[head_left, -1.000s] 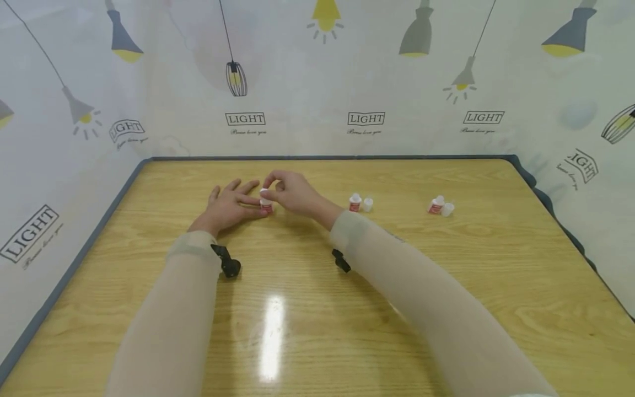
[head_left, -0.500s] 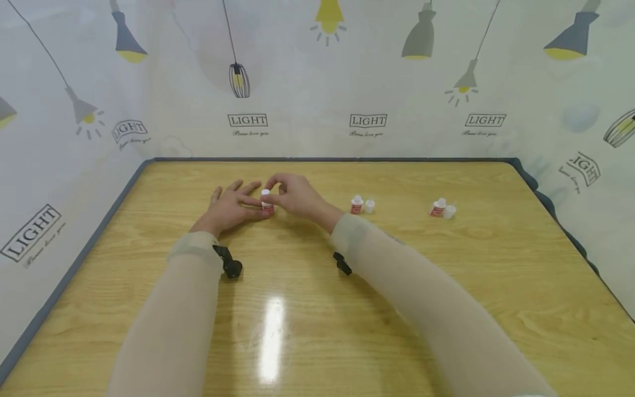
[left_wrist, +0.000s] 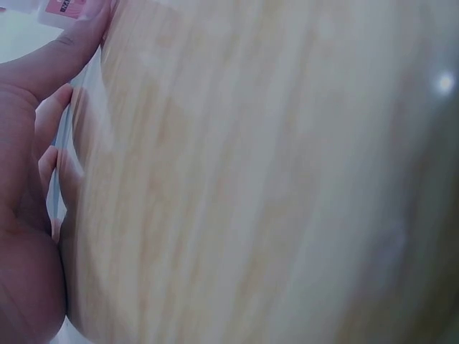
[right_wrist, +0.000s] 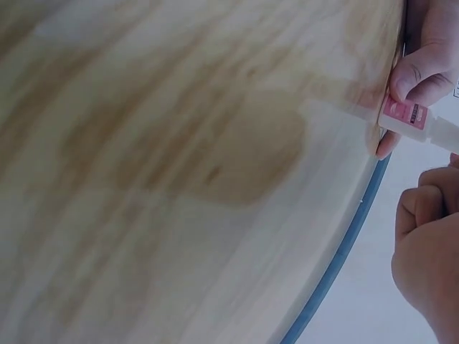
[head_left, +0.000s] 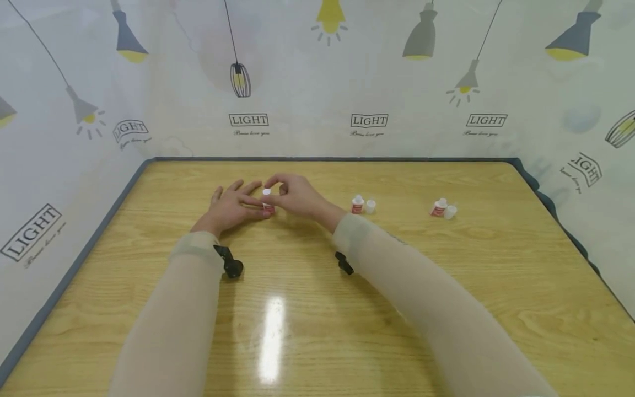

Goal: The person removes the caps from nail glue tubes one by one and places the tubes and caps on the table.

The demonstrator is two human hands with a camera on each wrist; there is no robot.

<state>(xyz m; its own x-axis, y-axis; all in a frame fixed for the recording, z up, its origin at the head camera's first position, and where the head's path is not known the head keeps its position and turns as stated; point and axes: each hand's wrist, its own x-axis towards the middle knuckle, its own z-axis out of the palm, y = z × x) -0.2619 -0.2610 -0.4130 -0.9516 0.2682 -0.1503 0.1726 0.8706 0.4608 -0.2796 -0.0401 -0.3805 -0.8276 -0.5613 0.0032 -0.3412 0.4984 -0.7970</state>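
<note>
A small white bottle (head_left: 269,209) with a red-pink label stands on the wooden table, left of centre in the head view. My left hand (head_left: 225,210) lies low beside it and grips its base between thumb and finger, the other fingers spread on the table. From the right, my right hand (head_left: 297,196) pinches the white cap (head_left: 267,192) on top with thumb and index finger. The right wrist view shows the label (right_wrist: 406,115) by the left thumb, with my right hand's other fingers (right_wrist: 423,204) curled. Only a corner of the bottle (left_wrist: 66,8) enters the left wrist view.
Farther right stand a second small bottle (head_left: 358,206) with a loose white cap (head_left: 370,206) beside it, and a third bottle (head_left: 439,208) with another cap (head_left: 450,212). A dark edging (head_left: 322,159) runs along the table's back, against a lamp-printed backdrop (head_left: 307,94).
Both hands keep their hold on the bottle and cap, with only slight movement of the right fingers at the cap. The whole head view has shifted slightly.
</note>
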